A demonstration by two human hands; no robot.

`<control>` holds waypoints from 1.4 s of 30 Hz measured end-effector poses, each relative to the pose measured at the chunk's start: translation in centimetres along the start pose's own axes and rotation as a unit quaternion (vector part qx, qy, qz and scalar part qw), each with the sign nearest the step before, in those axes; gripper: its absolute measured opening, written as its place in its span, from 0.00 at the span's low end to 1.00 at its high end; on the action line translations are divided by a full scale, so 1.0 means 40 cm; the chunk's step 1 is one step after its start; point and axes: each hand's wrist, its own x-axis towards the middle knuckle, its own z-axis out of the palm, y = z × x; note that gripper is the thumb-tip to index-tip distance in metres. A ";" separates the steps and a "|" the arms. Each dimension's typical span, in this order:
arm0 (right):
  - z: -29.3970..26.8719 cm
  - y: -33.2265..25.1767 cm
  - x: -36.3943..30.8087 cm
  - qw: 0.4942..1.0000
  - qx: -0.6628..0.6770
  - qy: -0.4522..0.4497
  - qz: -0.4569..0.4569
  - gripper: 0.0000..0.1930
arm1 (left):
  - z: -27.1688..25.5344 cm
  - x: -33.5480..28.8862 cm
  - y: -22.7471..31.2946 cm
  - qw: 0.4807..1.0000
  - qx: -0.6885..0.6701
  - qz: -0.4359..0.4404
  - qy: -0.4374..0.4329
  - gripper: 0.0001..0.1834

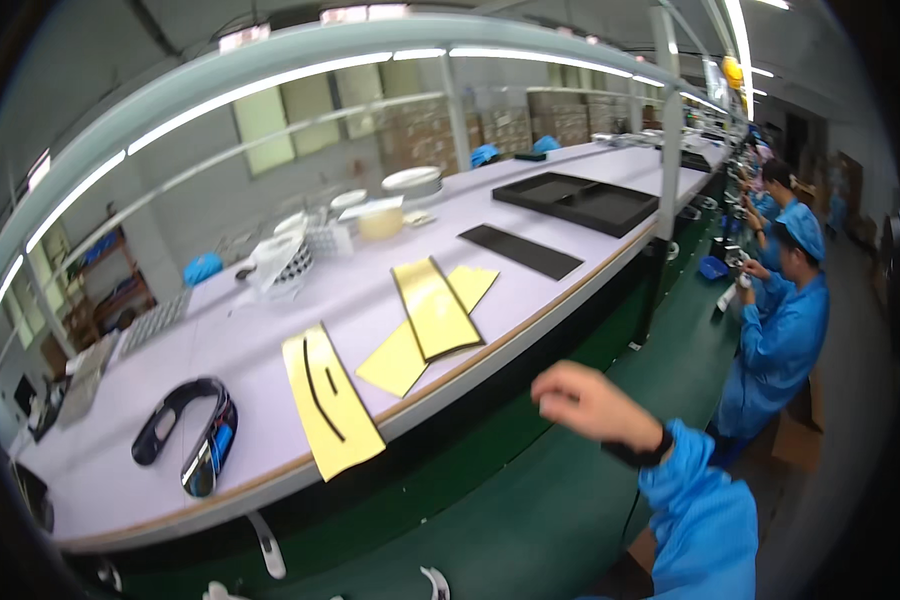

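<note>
My right hand (595,402) reaches in from the lower right in a blue sleeve, a black band round its wrist. Over the green belt surface (530,500) it hangs with its fingers curled, and nothing shows in it. Closest to it on the raised shelf are two overlapping yellow sheets, the upper sheet (435,305) dark-edged, the lower sheet (395,362) crossing beneath. Farther left lies another yellow sheet (355,440) bearing a long and a short black strip. A black curved, U-shaped device (223,420) with a blue part stands left of that. My left hand is out of view.
A black flat panel (520,251) and black divided tray (570,203) lie farther along the shelf. Tape rolls (410,182) sit behind. White curved parts (267,548) are below the shelf's front edge. A metal post (666,120) rises there; co-workers in blue (780,330) sit right.
</note>
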 end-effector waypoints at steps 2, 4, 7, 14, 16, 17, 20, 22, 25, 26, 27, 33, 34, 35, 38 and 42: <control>-0.094 0.035 0.138 0.985 -0.072 0.149 0.037 0.10 | 0.001 -0.005 -0.026 0.994 0.036 -0.049 -0.088 0.20; -0.175 0.142 0.266 0.952 -0.224 0.207 0.018 0.14 | -0.002 -0.017 -0.034 0.995 0.016 -0.062 -0.076 0.21; -0.268 0.333 0.347 0.867 -0.405 0.221 0.187 0.27 | 0.024 -0.033 -0.061 0.999 -0.005 -0.038 -0.027 0.21; -0.241 0.325 0.449 0.814 -0.416 0.089 0.394 0.40 | 0.064 -0.030 -0.064 0.996 -0.029 -0.076 0.022 0.22; -0.237 0.323 0.482 0.823 -0.364 0.063 0.430 0.38 | 0.050 -0.034 -0.058 0.995 -0.012 -0.095 0.001 0.22; -0.247 0.329 0.488 0.824 -0.352 0.071 0.438 0.36 | 0.060 -0.036 -0.070 0.997 -0.017 -0.076 0.014 0.22; -0.280 0.384 0.460 0.892 -0.274 0.051 0.356 0.29 | 0.035 -0.035 -0.039 0.996 -0.013 -0.092 0.001 0.21; -0.287 0.353 0.377 0.953 -0.113 0.169 0.222 0.22 | 0.009 -0.032 -0.027 0.994 -0.018 -0.102 -0.040 0.20; -0.243 0.268 0.195 0.958 0.093 0.211 0.171 0.13 | 0.009 -0.031 -0.051 0.999 0.018 -0.031 0.015 0.18; -0.195 0.200 0.110 0.938 0.280 0.188 0.077 0.17 | 0.016 -0.027 -0.071 0.999 0.024 -0.019 0.019 0.19; -0.156 0.180 0.019 0.937 0.296 0.165 0.082 0.20 | 0.003 -0.024 -0.080 0.996 0.091 0.000 -0.013 0.19; 0.204 0.197 -0.543 0.834 0.371 -0.047 0.407 0.17 | -0.075 0.028 0.032 0.993 0.069 0.091 0.011 0.45; 0.259 0.211 -0.609 0.863 0.274 -0.155 0.395 0.12 | -0.093 0.028 0.058 0.986 0.067 0.141 0.050 0.45; 0.317 0.200 -0.645 0.893 0.214 -0.191 0.346 0.09 | -0.107 0.032 0.085 0.983 0.022 0.171 0.058 0.40; 0.415 0.263 -0.754 0.874 0.114 -0.286 0.375 0.11 | -0.077 0.058 0.148 0.974 -0.145 0.163 -0.063 0.26; 0.395 0.276 -0.743 0.870 0.113 -0.320 0.358 0.12 | 0.084 0.049 0.134 0.930 -0.280 -0.072 -0.226 0.27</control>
